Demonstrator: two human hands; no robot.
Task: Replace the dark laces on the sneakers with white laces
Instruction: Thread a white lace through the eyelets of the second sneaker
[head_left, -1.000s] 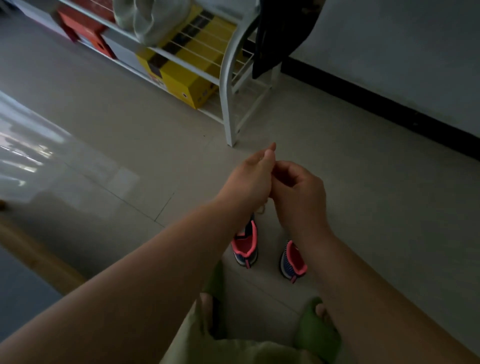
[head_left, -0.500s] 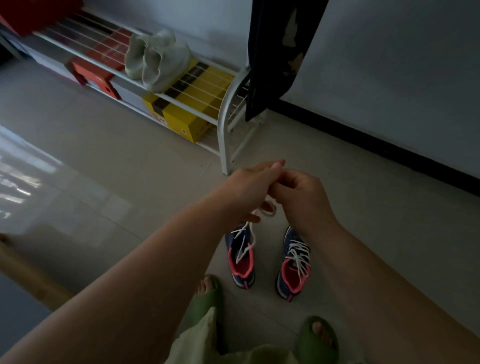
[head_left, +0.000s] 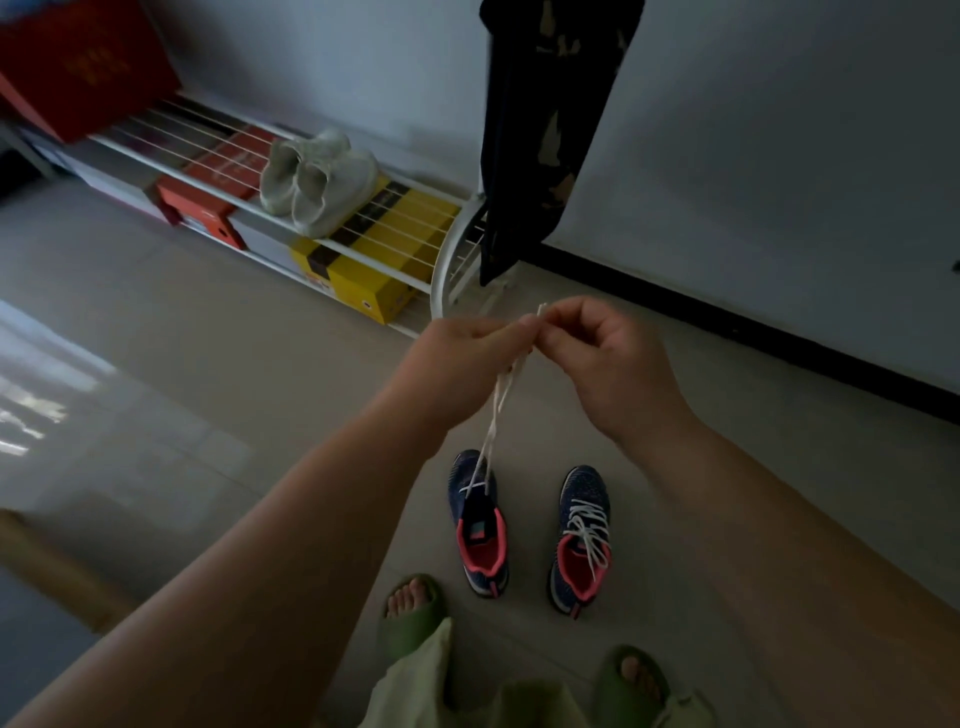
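Two small navy sneakers with pink collars stand on the floor. The left sneaker (head_left: 478, 525) has a white lace (head_left: 496, 410) running only through its front eyelets; both strands rise taut to my hands. My left hand (head_left: 467, 358) and my right hand (head_left: 605, 353) meet above the shoes, and each pinches the lace ends together at the fingertips. The right sneaker (head_left: 582, 535) is laced all the way up with a white lace. No dark lace shows.
A white wire shoe rack (head_left: 441, 270) stands against the wall with pale sneakers (head_left: 317, 179), a yellow box (head_left: 374, 265) and red boxes (head_left: 213, 182). Dark clothing (head_left: 540, 130) hangs beside it. My feet in green slippers (head_left: 410, 613) are just behind the shoes.
The view has tilted up, so both sneakers show in full. My hands have lifted and pulled the lace strands straight and taut above the left sneaker.
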